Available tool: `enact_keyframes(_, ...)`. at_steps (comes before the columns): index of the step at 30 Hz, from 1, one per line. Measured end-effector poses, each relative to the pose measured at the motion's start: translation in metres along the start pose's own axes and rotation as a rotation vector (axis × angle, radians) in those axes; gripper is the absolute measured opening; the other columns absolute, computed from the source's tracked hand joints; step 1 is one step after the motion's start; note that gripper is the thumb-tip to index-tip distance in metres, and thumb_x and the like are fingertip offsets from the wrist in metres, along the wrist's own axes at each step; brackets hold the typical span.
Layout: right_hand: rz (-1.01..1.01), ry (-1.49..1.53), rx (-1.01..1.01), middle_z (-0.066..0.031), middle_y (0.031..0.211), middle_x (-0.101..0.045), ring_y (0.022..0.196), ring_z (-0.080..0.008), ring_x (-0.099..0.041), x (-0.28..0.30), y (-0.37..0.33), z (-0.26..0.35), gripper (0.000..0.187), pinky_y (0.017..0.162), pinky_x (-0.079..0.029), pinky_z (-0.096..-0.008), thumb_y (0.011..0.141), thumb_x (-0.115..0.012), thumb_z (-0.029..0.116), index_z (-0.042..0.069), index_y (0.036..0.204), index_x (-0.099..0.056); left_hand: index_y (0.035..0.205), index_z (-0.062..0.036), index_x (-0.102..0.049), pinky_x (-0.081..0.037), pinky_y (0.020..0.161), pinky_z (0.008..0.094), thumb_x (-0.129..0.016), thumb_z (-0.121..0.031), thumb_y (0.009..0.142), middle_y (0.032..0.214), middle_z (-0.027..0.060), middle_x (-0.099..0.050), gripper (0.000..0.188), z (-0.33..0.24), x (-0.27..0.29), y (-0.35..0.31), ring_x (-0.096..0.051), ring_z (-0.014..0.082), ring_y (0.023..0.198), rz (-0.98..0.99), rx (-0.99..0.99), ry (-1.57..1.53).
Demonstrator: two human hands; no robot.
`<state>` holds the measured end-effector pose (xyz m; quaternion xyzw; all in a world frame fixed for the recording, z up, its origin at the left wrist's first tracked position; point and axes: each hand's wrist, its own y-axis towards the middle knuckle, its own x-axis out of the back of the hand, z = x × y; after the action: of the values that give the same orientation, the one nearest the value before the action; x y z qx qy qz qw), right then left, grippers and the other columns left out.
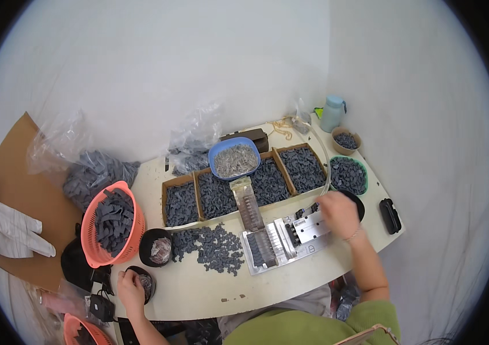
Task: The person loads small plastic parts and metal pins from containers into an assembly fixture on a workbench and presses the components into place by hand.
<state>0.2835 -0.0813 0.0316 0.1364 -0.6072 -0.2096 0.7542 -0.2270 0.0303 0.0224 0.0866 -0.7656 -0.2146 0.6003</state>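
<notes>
My left hand is at the near left of the table, its curled fingers at the rim of a small black bowl with small shiny pieces inside. Whatever its fingertips hold is too small to make out. On the right, my right hand bends over the right end of a metal fixture, beside a dark round dish partly behind it. Its fingers are closed, and their tips are partly hidden. The fixture has a white block and a ribbed clear slide running up its back.
A sectioned cardboard tray of grey pieces spans the table's back, with a blue basin of metal pins on it. Loose grey pieces lie in front. A pink basket stands left; a black case and blue bottle are right.
</notes>
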Motion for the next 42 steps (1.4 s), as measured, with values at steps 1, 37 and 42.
enact_keyframes(1, 0.008, -0.036, -0.093, -0.0092, 0.084, -0.062, 0.079, -0.0281, -0.062, 0.007, -0.005, -0.014, 0.018, 0.069, -0.051, -0.0411, 0.071, -0.063, 0.008, 0.009, 0.089, -0.066, 0.079, -0.0009, -0.056, -0.044, 0.065, 0.0439, -0.061, 0.002, 0.074, 0.075, 0.0156, -0.054, 0.007, -0.003, -0.003, 0.002, -0.056, 0.0379, 0.074, 0.002, -0.001, 0.000)
enact_keyframes(37, 0.100, 0.169, 0.536, -0.0025, 0.081, -0.054, 0.082, -0.0187, -0.052, -0.055, -0.024, 0.081, 0.010, 0.066, -0.041, -0.0313, 0.067, -0.063, 0.015, 0.010, 0.074, -0.060, 0.131, 0.0064, -0.043, -0.024, 0.110, 0.0492, -0.067, -0.048, 0.076, 0.137, 0.0243, -0.041, 0.081, -0.206, -0.077, -0.025, -0.034, 0.0374, 0.133, 0.337, -0.801, -0.291)
enact_keyframes(42, 0.087, 0.097, 0.562, -0.0028, 0.086, -0.056, 0.083, -0.0182, -0.052, -0.045, -0.033, 0.083, 0.019, 0.067, -0.041, -0.0296, 0.072, -0.058, 0.014, 0.005, 0.087, -0.065, 0.124, -0.0015, -0.051, -0.031, 0.103, 0.0498, -0.072, -0.027, 0.074, 0.129, 0.0207, -0.048, 0.060, -0.170, -0.054, 0.016, -0.043, 0.0374, 0.123, 0.135, -0.636, -0.370)
